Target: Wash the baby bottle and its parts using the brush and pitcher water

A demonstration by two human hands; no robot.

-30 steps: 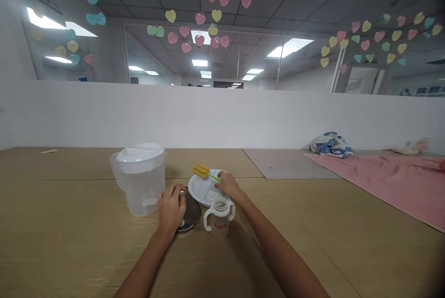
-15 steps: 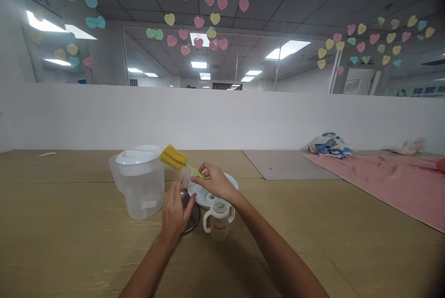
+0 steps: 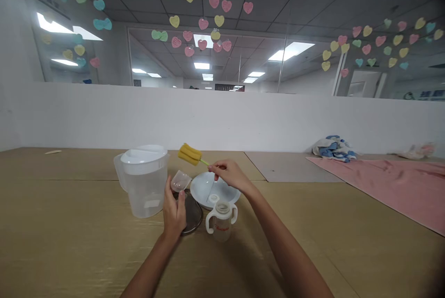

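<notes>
A small clear plastic cup-like cap (image 3: 181, 181) is gripped between the thumb and fingers of my left hand (image 3: 174, 208). My right hand (image 3: 227, 173) pinches the green handle of a yellow sponge brush (image 3: 190, 154), whose head points left, above and apart from the cap. Below my right hand lies a white bowl (image 3: 198, 187) with a thin straw-like piece and a white ring part (image 3: 213, 199) in it. A clear baby bottle (image 3: 222, 226) with two white handles stands upright in front of the bowl. Under the cap sits a dark round metal-rimmed lid or tray (image 3: 193, 217), partly hidden by my left hand.
A translucent lidded pitcher (image 3: 146, 191) stands left of my left hand. At the back right are a crumpled blue-and-white cloth (image 3: 333, 149) and a pink cloth (image 3: 389, 187). A white wall (image 3: 208, 117) closes off the table's far side.
The brush has moved right, away from the pitcher, with my right hand. My left hand now shows the clear cap raised and tilted in its fingers. The bowl is less covered.
</notes>
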